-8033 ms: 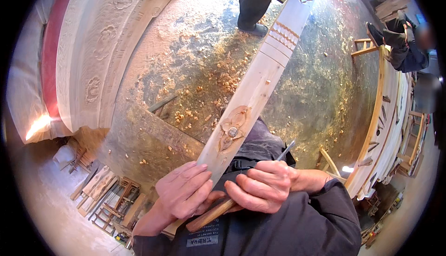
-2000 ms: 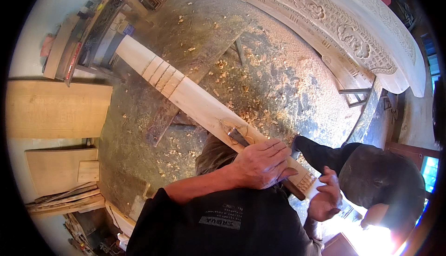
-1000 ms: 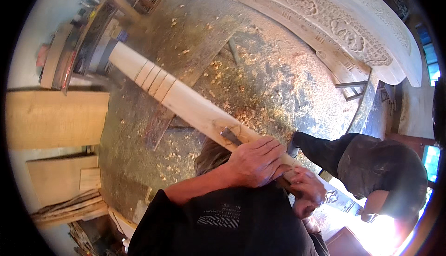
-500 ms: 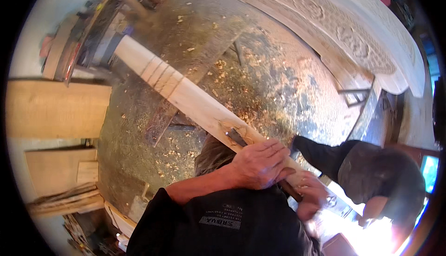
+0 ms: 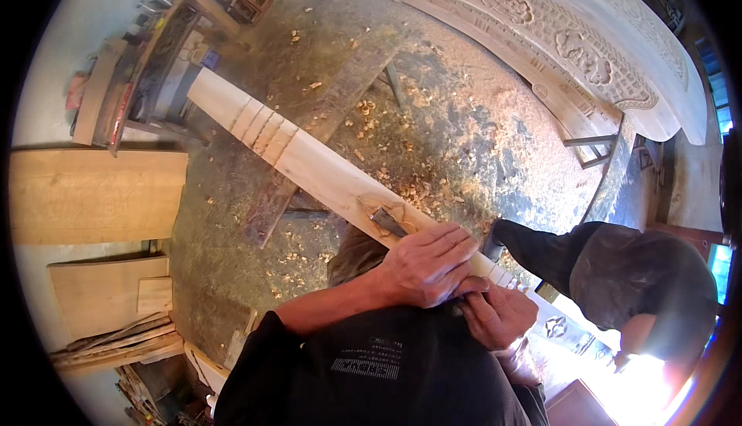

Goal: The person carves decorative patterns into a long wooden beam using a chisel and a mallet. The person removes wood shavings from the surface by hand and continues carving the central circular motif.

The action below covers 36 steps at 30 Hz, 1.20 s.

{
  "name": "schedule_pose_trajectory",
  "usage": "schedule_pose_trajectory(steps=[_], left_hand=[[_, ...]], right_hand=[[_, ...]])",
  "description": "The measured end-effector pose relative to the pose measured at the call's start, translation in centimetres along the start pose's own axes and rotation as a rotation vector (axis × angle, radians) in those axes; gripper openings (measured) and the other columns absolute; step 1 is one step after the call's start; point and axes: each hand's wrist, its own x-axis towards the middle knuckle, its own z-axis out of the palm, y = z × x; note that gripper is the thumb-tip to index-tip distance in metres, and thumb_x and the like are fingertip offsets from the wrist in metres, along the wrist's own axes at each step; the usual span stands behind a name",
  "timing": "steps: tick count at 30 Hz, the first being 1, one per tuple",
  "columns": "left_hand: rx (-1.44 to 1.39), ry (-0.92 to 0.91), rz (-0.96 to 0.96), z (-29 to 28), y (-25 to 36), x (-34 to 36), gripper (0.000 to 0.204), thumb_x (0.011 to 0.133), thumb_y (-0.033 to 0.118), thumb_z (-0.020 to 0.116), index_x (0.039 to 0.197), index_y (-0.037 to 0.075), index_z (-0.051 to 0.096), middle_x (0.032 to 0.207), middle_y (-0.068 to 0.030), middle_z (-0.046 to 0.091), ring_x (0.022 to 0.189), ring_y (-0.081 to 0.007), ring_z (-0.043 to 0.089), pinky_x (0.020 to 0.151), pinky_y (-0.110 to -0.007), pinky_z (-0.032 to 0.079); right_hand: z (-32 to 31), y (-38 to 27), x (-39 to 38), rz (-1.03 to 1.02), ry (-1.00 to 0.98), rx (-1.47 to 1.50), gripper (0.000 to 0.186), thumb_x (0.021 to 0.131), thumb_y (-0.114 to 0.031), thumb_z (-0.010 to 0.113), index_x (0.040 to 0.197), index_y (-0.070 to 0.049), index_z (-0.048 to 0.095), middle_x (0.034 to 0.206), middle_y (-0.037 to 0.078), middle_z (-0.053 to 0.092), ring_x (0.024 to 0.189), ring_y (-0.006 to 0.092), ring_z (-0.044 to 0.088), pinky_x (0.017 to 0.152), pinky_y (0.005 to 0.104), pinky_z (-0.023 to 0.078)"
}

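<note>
A long pale plank (image 5: 321, 163) runs diagonally in front of me, with several dark cross cuts toward its far left end. On it lies the metal blade of a chisel (image 5: 389, 222), among raised curls of wood. My left hand (image 5: 433, 265) is closed round the chisel just behind the blade and rests on the plank. Close behind it, my right hand (image 5: 501, 315) has its fingers closed at the handle end, next to the left hand's fingers. Most of the handle is hidden by both hands.
Wood shavings (image 5: 402, 186) cover the floor. A rough trestle beam (image 5: 340, 97) supports the plank. A large carved panel (image 5: 533, 24) stands at the far right. Another person in dark clothes (image 5: 634, 275) bends close by on the right. Boards (image 5: 97, 194) lean along the left wall.
My right hand, blurred and lower along the handle before, is now closer to my left hand. The left hand and blade have barely moved. The view has shifted slightly.
</note>
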Motion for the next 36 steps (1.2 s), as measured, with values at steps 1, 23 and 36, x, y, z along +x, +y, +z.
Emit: schedule_pose_trajectory(steps=[1, 23, 36], left_hand=[[-0.004, -0.001, 0.01, 0.0, 0.0, 0.0, 0.035, 0.085, 0.033, 0.085, 0.079, 0.003, 0.071, 0.114, -0.0147, 0.074, 0.112, -0.0313, 0.074, 0.102, -0.046, 0.059], [0.067, -0.246, 0.26, -1.8, -0.7, -0.9, 0.048, 0.082, 0.023, 0.071, 0.126, 0.005, 0.073, 0.112, -0.0031, 0.064, 0.103, -0.0192, 0.062, 0.086, -0.033, 0.055], [-0.04, -0.413, 0.125, -3.2, -1.0, -0.5, 0.041, 0.083, 0.023, 0.07, 0.121, 0.006, 0.073, 0.116, -0.0055, 0.063, 0.111, -0.0235, 0.062, 0.097, -0.04, 0.053]], right_hand=[[0.0, -0.1, 0.0, -0.003, 0.002, -0.033, 0.024, 0.08, -0.009, 0.087, 0.103, -0.009, 0.078, 0.103, 0.011, 0.078, 0.067, 0.025, 0.072, 0.055, 0.0377, 0.055], [1.3, 1.7, -0.8, -0.119, 0.178, 0.029, 0.035, 0.069, -0.001, 0.083, 0.104, 0.003, 0.08, 0.1, 0.016, 0.079, 0.058, 0.0243, 0.068, 0.049, 0.0345, 0.048], [2.5, 1.6, -0.9, -0.055, 0.228, 0.074, 0.032, 0.07, -0.005, 0.085, 0.102, -0.006, 0.082, 0.111, 0.011, 0.078, 0.09, 0.0289, 0.076, 0.075, 0.0381, 0.062]])
